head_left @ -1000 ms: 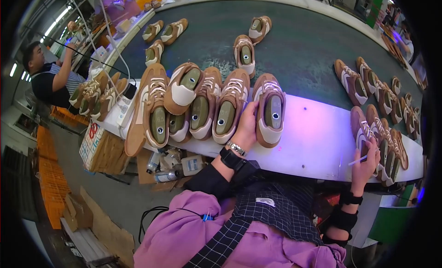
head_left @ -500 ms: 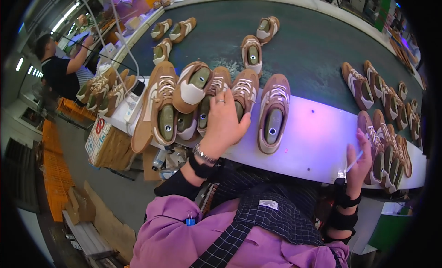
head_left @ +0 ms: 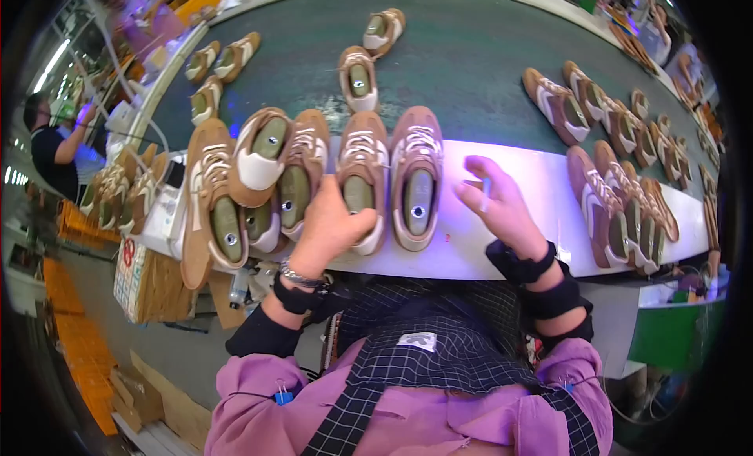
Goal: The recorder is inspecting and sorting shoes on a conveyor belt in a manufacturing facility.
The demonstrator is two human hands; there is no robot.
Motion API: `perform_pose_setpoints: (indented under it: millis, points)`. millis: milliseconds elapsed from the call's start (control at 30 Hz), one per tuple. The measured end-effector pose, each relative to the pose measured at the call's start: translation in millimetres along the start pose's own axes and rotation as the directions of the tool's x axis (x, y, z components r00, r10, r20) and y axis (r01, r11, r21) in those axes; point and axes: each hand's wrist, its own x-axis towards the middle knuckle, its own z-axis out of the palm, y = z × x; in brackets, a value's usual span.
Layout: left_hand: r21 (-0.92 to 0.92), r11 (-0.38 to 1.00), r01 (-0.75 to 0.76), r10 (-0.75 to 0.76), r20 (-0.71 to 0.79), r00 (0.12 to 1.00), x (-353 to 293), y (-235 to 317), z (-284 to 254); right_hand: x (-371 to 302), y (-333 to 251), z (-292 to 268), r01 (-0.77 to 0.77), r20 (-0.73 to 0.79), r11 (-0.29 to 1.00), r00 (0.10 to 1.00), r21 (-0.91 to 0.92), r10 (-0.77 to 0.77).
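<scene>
- I see the lace-up shoe [head_left: 363, 152] at the left hand standing on the white tabletop [head_left: 463, 256], toe away from the wearer.
- The left hand [head_left: 323, 227] has shifted right onto its left side, thumb across the opening; its fingers are partly hidden, so I can't tell whether it grasps.
- Just right stands the end shoe [head_left: 418, 178], untouched.
- The right hand [head_left: 506, 209] has come over from near the right-hand shoe cluster [head_left: 594, 209] and hangs beside that end shoe, fingers half curled; blur keeps me from telling whether it grips anything.
- I judge that the work now centres on these two shoes.
- Farther out, more shoes sit on the green surface [head_left: 455, 72].
</scene>
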Motion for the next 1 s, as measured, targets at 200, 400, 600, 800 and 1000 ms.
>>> perform_pose_setpoints:
  millis: [200, 400, 600, 800, 1000]
  points:
    - [-0.897, 0.384, 0.218, -0.017, 0.229, 0.973, -7, -11, -22, 12, -11, 35, 0.023, 0.055, 0.999, 0.998, 0.044, -0.026]
    - [-0.955, -0.138, 0.264, 0.097, 0.253, 0.963, -39, 14, -39, 30, -13, 72, 0.066, 0.057, 0.997, 0.996, -0.046, -0.063]
    - [-0.953, -0.122, 0.276, 0.454, 0.194, 0.870, -17, 67, -12, 48, -2, 62, 0.092, 0.104, 0.978, 0.988, 0.187, -0.113]
    - [-0.998, -0.005, 0.062, 0.268, 0.059, 0.962, -2, 74, 36, -16, 13, -108, 0.147, -0.521, 0.814, 0.701, -0.562, -0.486]
    - [-0.957, 0.244, -0.153, 0.295, -0.077, 0.952, 16, 95, 93, -81, 18, -192, -0.513, -0.700, 0.667, 0.714, -0.541, -0.020]
